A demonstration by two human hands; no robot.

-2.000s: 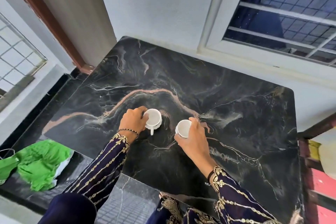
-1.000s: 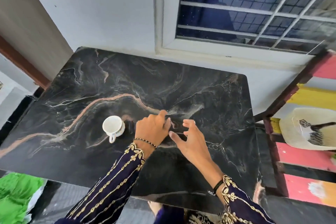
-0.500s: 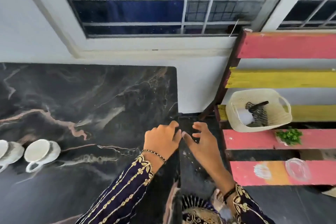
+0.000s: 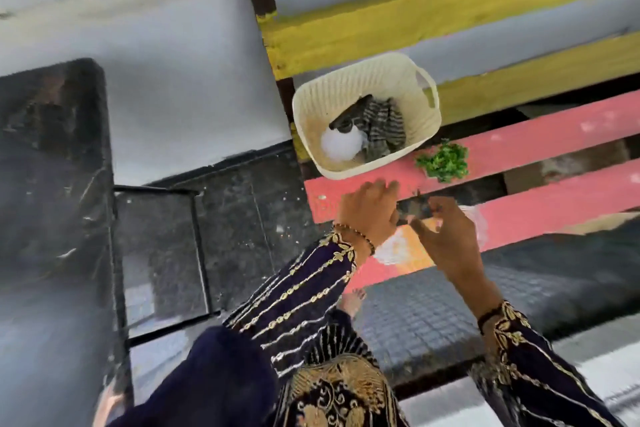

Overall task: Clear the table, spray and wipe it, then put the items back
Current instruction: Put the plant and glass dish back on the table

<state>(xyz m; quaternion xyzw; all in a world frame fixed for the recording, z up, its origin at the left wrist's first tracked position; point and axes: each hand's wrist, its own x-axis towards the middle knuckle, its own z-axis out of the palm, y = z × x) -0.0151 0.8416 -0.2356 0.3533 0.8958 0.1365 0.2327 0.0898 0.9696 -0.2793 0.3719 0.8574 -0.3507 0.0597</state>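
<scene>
- Left hand [image 4: 369,215], right hand [image 4: 446,239]: both grips released, fingers spread, holding nothing; raised over the pink slat, apparently reaching for the next item.
- Basket [image 4: 420,90]: just beyond both hands; holds white spray bottle [image 4: 339,146] beside striped cloth [image 4: 384,128], stored together.
- Tabletop [image 4: 52,163]: far left, well apart from both hands.
</scene>
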